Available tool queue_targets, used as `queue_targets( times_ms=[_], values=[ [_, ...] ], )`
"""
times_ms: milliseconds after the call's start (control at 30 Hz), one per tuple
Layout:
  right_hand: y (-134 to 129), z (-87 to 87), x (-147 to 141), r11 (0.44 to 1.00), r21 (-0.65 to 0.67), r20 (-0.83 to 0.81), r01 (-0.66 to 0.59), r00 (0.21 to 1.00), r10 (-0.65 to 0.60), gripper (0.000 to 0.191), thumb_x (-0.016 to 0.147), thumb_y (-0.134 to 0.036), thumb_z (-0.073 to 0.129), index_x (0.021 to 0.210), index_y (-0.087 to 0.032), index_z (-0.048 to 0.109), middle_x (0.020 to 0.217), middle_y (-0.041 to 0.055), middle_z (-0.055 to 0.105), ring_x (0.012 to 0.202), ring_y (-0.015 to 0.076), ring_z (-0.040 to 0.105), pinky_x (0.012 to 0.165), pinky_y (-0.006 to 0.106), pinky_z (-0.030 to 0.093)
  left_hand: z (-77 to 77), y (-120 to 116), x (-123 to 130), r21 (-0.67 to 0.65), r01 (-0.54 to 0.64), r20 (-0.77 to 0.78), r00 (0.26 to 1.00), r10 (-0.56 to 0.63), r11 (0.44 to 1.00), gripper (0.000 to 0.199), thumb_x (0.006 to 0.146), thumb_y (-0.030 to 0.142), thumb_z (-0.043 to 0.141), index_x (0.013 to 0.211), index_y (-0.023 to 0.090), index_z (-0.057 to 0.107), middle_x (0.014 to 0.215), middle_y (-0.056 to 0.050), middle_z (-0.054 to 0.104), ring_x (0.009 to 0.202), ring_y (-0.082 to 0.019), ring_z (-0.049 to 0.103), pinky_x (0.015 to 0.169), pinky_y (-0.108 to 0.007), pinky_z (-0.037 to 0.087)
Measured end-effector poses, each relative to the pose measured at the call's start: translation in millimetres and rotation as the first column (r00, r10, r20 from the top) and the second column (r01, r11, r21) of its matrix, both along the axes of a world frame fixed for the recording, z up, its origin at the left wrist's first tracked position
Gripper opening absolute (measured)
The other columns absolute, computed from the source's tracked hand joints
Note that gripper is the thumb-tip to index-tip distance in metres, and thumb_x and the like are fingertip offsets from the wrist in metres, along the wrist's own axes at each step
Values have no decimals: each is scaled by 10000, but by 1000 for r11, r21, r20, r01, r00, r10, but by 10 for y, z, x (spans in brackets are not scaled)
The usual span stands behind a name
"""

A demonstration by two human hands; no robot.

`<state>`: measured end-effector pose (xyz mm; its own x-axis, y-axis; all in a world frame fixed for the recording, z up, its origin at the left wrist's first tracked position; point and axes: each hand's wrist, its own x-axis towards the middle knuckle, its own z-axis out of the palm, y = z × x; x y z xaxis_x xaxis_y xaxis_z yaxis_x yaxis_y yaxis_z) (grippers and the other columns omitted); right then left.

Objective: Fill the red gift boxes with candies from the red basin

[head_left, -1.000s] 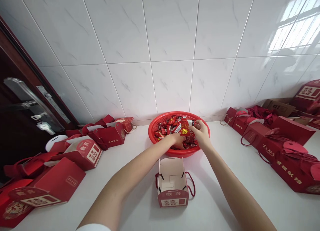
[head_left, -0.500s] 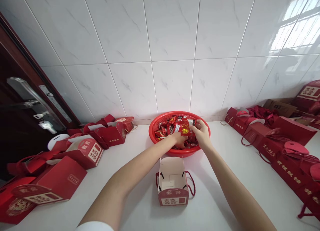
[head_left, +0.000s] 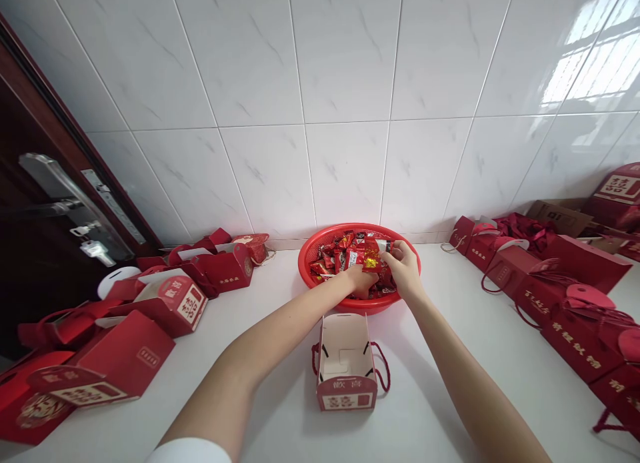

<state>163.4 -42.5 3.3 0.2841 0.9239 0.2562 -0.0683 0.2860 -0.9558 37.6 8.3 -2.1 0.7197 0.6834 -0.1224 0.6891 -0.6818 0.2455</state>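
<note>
A red plastic basket (head_left: 306, 279) full of wrapped candies (head_left: 336, 257) stands against the tiled wall. My right hand (head_left: 404, 269) is closed at the basket's right side, pinching the end of a red and gold candy packet (head_left: 371, 255). Just below that packet, my left hand (head_left: 361, 281) reaches down among the candies. Its fingers are bent downward and mostly hidden. In front of the basket sits an open red gift box (head_left: 346, 386), its pale inside showing and a dark red cord handle (head_left: 383, 366) at its right.
Red gift boxes (head_left: 187, 303) line the left of the white table (head_left: 280, 396), near a dark door with a handle (head_left: 55, 189) and keys (head_left: 95, 249). More red boxes (head_left: 545, 303) with cords stand in a row at right, a cardboard box (head_left: 560, 216) behind them.
My left hand has curled a little further down into the candies. My right hand and the packet stay almost in place, and the view has shifted slightly.
</note>
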Motion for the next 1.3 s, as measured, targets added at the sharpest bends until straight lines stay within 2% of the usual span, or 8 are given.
queue_targets(
  times_ms=[233,467,567,733,833,933,1100,1300],
  values=[
    [27,-35,-3,998,32,-26,46,999,-45,250,657,-367,695,804,-238,541,700,-31,606,678,169,547,630,305,427,24,40,19,-28,26,-49,998,-27,999,156,545,70,679,576,198,596,749,-94,727,888,-329,691,815,-372,512],
    [52,-26,8,989,37,-137,143,981,-137,284,676,-379,686,850,-241,510,702,-49,582,656,154,539,584,282,409,178,147,-280,-121,-38,246,967,67,992,127,609,133,695,715,199,718,685,-11,693,707,-215,649,654,-280,469],
    [48,-16,6,986,39,-145,163,977,-156,274,682,-371,676,843,-240,498,691,-59,568,639,139,515,578,274,399,191,171,-465,-172,-91,440,884,159,981,241,635,142,694,866,182,751,788,-13,725,764,-210,650,674,-274,479],
    [33,11,-11,987,29,-167,158,974,-151,291,674,-378,675,873,-239,513,725,-48,604,680,152,547,613,285,435,147,194,-681,-314,-141,689,646,327,939,424,682,247,733,1094,150,715,896,-38,738,853,-216,673,770,-309,526],
    [25,20,-20,990,23,-170,137,977,-131,310,671,-400,676,887,-239,522,748,-33,633,692,164,566,621,295,449,126,204,-736,-400,-121,766,501,404,909,490,671,314,782,1128,162,689,921,-34,736,913,-215,689,869,-341,537],
    [26,10,-18,992,11,-141,126,982,-123,326,674,-425,692,889,-243,528,750,-25,640,689,175,579,614,302,457,113,214,-758,-481,-96,783,401,476,871,470,655,311,803,1084,159,685,939,-47,738,926,-223,698,864,-362,560],
    [41,-23,-9,995,-20,-98,94,991,-96,382,681,-475,714,931,-253,528,767,-18,643,672,182,585,592,306,469,107,212,-766,-565,-77,765,325,556,822,384,668,240,797,1026,157,685,966,-66,743,949,-244,702,796,-365,590],
    [95,-91,26,995,-4,-17,102,995,-102,355,730,-495,695,936,-257,532,744,-26,615,650,175,572,571,298,459,120,176,-756,-586,-57,763,298,574,808,555,689,165,778,1227,198,649,1030,-53,758,1043,-240,695,892,-367,569]
  ],
)
